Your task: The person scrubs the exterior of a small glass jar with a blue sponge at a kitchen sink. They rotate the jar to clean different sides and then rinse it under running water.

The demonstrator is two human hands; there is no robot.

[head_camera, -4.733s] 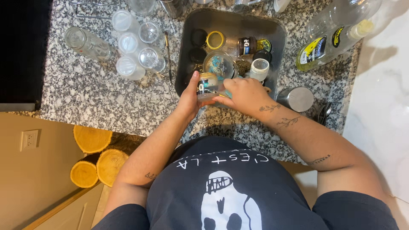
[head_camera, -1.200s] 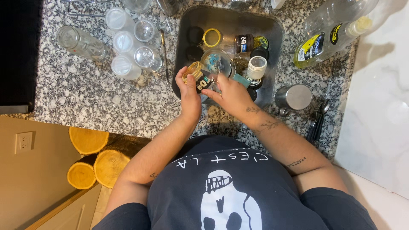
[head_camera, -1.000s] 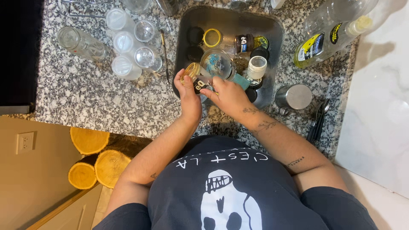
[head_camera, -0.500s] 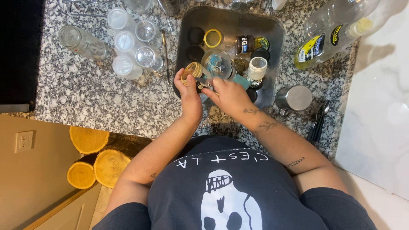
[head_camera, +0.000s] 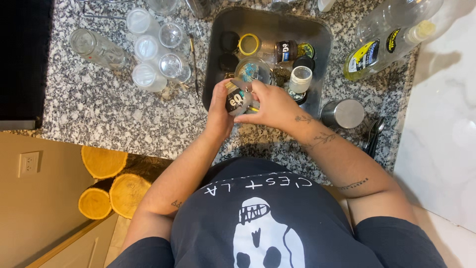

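- Both hands meet over the near edge of the grey tray [head_camera: 325,37]; our left hand [head_camera: 219,110] wraps around a small jar [head_camera: 237,100] with a dark label, and our right hand [head_camera: 271,105] pinches the same jar from the other side with fingers [head_camera: 255,89] curled on it.
- We hold the small jar tilted, just above the front rim of the tray, near the granite table [head_camera: 99,106].
- Inside the tray we see a yellow ring lid [head_camera: 248,44], a dark-labelled jar [head_camera: 286,50], a white open cup [head_camera: 300,79] and a round glass lid [head_camera: 253,71] just behind our hands.
- On the table to the left of the tray stands a group of clear glass jars [head_camera: 157,52]; one more clear jar [head_camera: 96,48] lies on its side, apart from them.
- To the right of the tray we see a steel cup [head_camera: 343,113], and two clear bottles [head_camera: 391,37] with yellow labels lie further back.
- Some spoons [head_camera: 374,131] rest at the right edge of the table.
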